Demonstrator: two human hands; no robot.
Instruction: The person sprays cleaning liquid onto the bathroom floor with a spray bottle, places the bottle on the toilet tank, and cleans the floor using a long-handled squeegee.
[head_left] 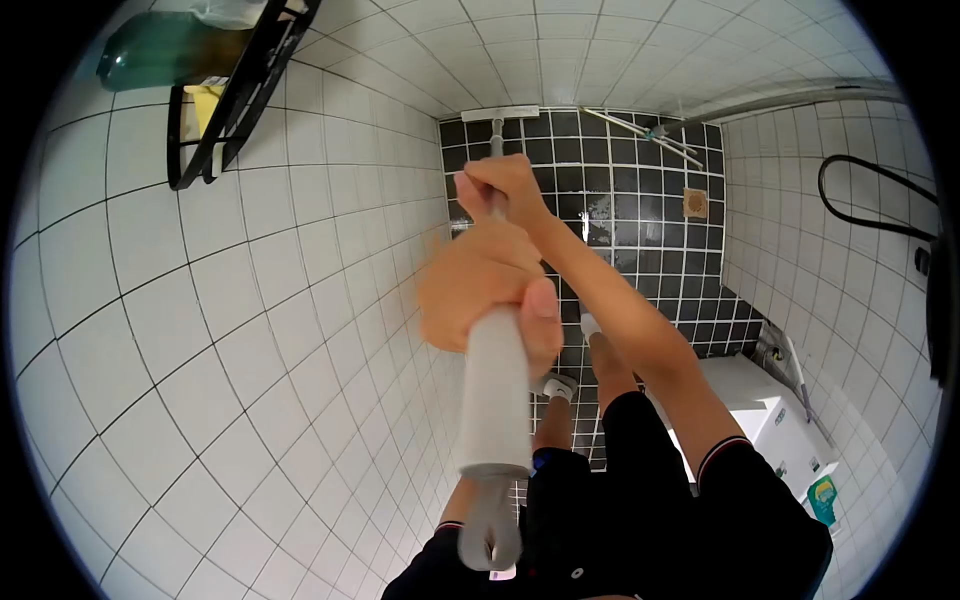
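A long-handled floor tool with a thick white grip [495, 400] and a grey end loop runs away from me. Its narrow white head [500, 113] lies on the dark floor against the foot of the far wall; whether it is a brush or a squeegee I cannot tell. My left hand [485, 285], blurred by motion, is wrapped around the pole at the top of the grip, nearest the camera. Farther down, my right hand [505, 185] closes around the thinner grey shaft [497, 140]. Both of my feet are on the tiles below.
White tiled walls [250, 330] enclose the dark tiled floor [620, 240], which looks wet in places. A square drain [695, 203] is set at the right. A black shelf [235, 100] holds a green bottle [150, 50]. A white cabinet [775, 440] stands at lower right; a black hose [850, 215] hangs above.
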